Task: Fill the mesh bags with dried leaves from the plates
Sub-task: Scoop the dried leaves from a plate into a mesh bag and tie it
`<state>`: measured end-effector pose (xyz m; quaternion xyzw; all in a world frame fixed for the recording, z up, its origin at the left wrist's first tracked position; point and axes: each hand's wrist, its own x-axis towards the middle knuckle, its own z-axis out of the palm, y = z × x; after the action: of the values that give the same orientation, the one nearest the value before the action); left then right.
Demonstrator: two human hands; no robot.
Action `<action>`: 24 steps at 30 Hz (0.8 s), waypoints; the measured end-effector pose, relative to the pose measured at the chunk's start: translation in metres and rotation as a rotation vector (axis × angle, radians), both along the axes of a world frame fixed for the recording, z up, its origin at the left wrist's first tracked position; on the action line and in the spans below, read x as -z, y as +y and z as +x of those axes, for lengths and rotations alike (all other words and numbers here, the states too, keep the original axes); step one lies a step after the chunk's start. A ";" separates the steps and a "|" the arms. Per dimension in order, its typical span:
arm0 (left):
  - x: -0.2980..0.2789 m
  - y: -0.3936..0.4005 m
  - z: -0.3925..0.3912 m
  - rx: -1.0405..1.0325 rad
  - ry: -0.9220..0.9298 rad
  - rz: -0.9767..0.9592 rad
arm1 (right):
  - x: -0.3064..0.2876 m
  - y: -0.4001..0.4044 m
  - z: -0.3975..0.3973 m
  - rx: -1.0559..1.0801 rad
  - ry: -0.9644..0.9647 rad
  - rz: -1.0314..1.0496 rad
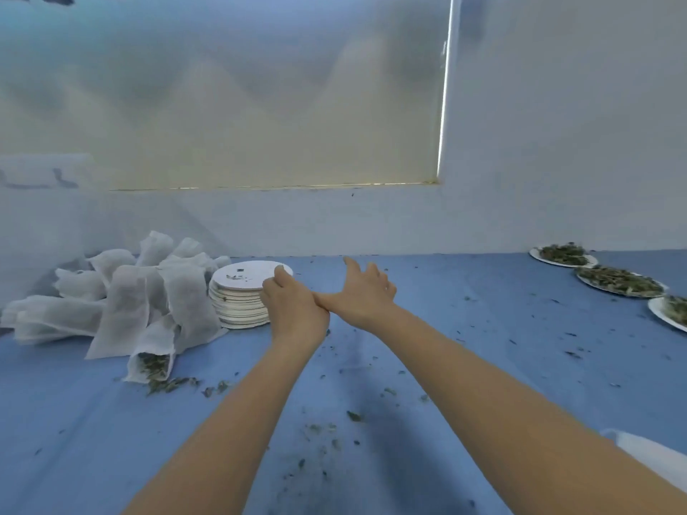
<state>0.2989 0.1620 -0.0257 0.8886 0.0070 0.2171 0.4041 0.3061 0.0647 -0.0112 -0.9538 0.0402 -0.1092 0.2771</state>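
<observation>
Left hand [293, 306] gripping the top plate; right hand [362, 291] hovering open beside it.

The left hand's fingers are curling over the near edge of the top plate of the empty plate stack [243, 295], while the right hand is spreading relaxed fingers above the blue table [446, 366]. Filled mesh bags [141, 302] are lying heaped just left of the stack, one spilling dried leaves [167, 382]. Three leaf-laden plates [619, 282] are sitting well apart at far right.

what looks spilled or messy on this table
One mesh bag at the front of the bag pile lies with its mouth open, and dried leaves have spilled out onto the blue cloth. Leaf crumbs also lie scattered across the cloth.
</observation>
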 end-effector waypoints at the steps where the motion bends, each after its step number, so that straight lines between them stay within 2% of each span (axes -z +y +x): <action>1: 0.000 -0.017 -0.011 0.046 0.006 -0.004 | 0.001 -0.017 -0.014 0.036 0.001 0.005; 9: 0.011 -0.192 -0.095 0.448 0.140 -0.046 | 0.012 -0.186 -0.130 0.381 0.008 0.041; 18: 0.031 -0.379 -0.156 0.843 0.257 0.181 | 0.031 -0.363 -0.228 0.721 0.109 0.047; 24: 0.048 -0.467 -0.165 0.991 0.302 0.310 | 0.051 -0.443 -0.251 0.873 0.173 0.088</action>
<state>0.1337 -0.3046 -0.0739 0.8559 -0.3872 -0.1310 0.3166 0.0553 -0.3781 -0.0622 -0.8404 0.4665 -0.1341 0.2411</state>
